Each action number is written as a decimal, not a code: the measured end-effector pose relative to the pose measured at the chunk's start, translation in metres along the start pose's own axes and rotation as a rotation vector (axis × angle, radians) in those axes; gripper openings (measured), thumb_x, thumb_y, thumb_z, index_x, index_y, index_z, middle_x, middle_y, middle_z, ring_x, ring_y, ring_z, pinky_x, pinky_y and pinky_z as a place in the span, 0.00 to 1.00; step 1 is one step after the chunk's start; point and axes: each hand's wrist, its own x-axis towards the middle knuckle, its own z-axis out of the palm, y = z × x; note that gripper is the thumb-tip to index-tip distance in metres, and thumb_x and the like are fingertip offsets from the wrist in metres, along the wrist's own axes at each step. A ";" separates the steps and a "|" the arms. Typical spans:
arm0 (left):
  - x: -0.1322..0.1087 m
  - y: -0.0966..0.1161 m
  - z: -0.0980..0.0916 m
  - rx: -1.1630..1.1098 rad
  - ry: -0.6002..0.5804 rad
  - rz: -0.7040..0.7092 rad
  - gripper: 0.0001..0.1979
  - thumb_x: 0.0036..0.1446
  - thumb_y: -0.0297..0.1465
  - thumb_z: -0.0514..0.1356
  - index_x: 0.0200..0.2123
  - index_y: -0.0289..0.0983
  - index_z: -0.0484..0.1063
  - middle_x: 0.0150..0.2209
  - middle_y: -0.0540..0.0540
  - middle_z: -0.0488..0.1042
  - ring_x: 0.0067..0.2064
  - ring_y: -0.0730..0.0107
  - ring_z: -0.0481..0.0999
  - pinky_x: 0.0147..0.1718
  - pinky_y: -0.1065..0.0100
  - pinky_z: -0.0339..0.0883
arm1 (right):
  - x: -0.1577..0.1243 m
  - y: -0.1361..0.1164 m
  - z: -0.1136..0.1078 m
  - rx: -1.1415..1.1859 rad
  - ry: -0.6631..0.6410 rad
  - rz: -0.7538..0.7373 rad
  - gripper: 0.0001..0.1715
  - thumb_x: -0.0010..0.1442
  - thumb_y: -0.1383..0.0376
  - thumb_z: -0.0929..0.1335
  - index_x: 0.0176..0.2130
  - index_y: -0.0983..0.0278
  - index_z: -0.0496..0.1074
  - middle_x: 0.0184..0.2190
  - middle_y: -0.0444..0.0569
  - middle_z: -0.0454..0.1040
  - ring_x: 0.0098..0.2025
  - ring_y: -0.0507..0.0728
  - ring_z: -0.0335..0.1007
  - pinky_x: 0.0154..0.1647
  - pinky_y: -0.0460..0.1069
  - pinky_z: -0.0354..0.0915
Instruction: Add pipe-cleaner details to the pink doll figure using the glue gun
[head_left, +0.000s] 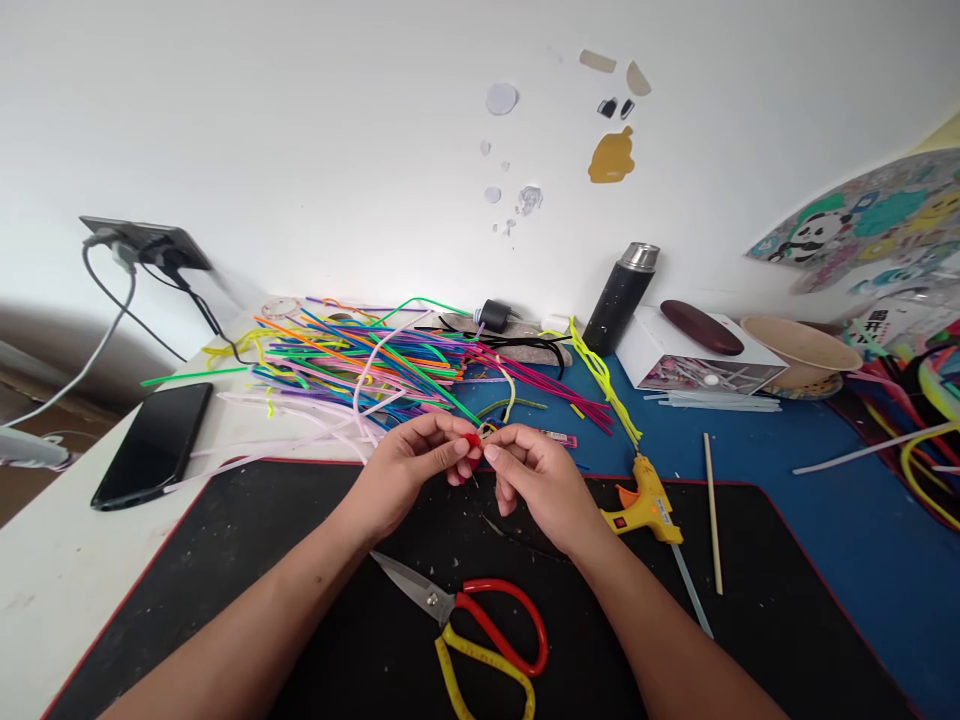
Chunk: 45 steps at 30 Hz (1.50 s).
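Observation:
Both my hands meet above the black mat (pixel 225 600). My left hand (pixel 409 470) pinches a small red pipe-cleaner piece (pixel 471 441) between thumb and fingers. My right hand (pixel 536 480) is closed on the other side of that piece, where a thin pale wire end pokes out. Just behind the hands lies a big heap of coloured pipe cleaners (pixel 375 370). Red-handled scissors (pixel 480 615) lie on the mat below my wrists, blades pointing left.
A yellow glue gun (pixel 645 500) rests right of my right hand, with a wooden stick (pixel 712 510) beside it. A black phone (pixel 154 445) lies at the left. A dark flask (pixel 626 295), white box (pixel 697 360) and bowl (pixel 799 350) stand at the back right.

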 end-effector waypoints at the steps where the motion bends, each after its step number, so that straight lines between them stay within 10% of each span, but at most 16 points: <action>1: 0.001 0.000 0.000 -0.039 0.009 -0.013 0.13 0.56 0.35 0.74 0.41 0.34 0.81 0.31 0.46 0.81 0.30 0.69 0.79 0.29 0.72 0.70 | 0.000 0.000 0.000 -0.001 0.004 -0.007 0.18 0.63 0.50 0.72 0.40 0.62 0.74 0.17 0.36 0.68 0.17 0.50 0.65 0.21 0.45 0.64; 22: 0.005 0.002 -0.003 -0.315 0.019 -0.126 0.14 0.50 0.30 0.77 0.38 0.32 0.81 0.35 0.41 0.85 0.32 0.66 0.84 0.30 0.72 0.77 | 0.000 0.000 0.002 0.020 0.040 -0.047 0.20 0.62 0.48 0.73 0.38 0.63 0.75 0.16 0.36 0.67 0.17 0.50 0.65 0.21 0.45 0.64; 45: 0.006 0.005 -0.006 -0.139 0.136 0.013 0.12 0.51 0.31 0.76 0.38 0.35 0.83 0.30 0.48 0.78 0.30 0.71 0.76 0.29 0.72 0.69 | -0.007 -0.002 0.010 -0.106 0.026 -0.048 0.19 0.65 0.49 0.70 0.39 0.62 0.73 0.18 0.37 0.67 0.18 0.51 0.65 0.22 0.46 0.63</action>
